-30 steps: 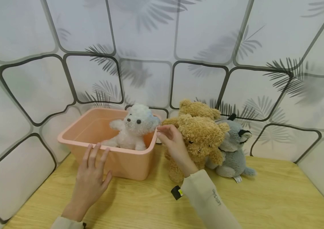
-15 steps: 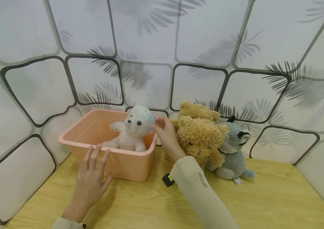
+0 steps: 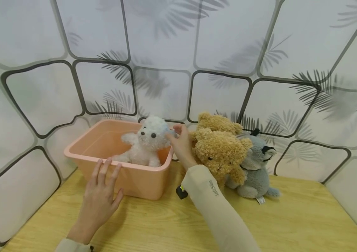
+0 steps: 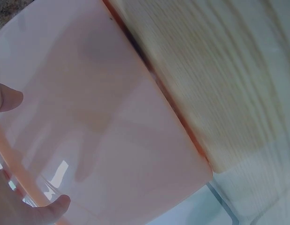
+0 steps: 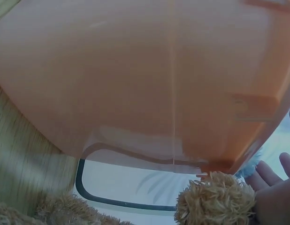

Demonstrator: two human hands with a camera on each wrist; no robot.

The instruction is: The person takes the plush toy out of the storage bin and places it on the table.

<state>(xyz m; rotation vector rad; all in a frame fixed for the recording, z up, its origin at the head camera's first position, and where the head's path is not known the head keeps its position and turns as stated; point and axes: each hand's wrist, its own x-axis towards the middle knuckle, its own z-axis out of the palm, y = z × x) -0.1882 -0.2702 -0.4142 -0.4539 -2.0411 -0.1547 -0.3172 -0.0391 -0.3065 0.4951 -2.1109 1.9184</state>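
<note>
A white plush bear [image 3: 148, 140] with bluish ears sits upright inside a pink plastic bin [image 3: 115, 175], at its right end. My left hand [image 3: 99, 196] rests its fingertips on the bin's front rim, the fingers straight and the thumb outside. In the left wrist view, that hand's fingers [image 4: 56, 210] reach the rim. My right hand [image 3: 181, 143] touches the white bear's ear at the bin's right edge, thumb in front and fingers behind. From the right wrist view, its fingers [image 5: 267, 173] look spread beside a bit of bluish fluff.
Close to my right forearm stand two brown plush bears, one in front [image 3: 225, 150] and one behind [image 3: 217, 122]. A grey plush animal [image 3: 255, 175] sits right of them. The bin stands on a wooden table [image 3: 153, 224] before a patterned backdrop [image 3: 162, 35].
My right hand has moved left and slightly up, from beside the brown bear to the white bear's ear. The left hand stays on the rim.
</note>
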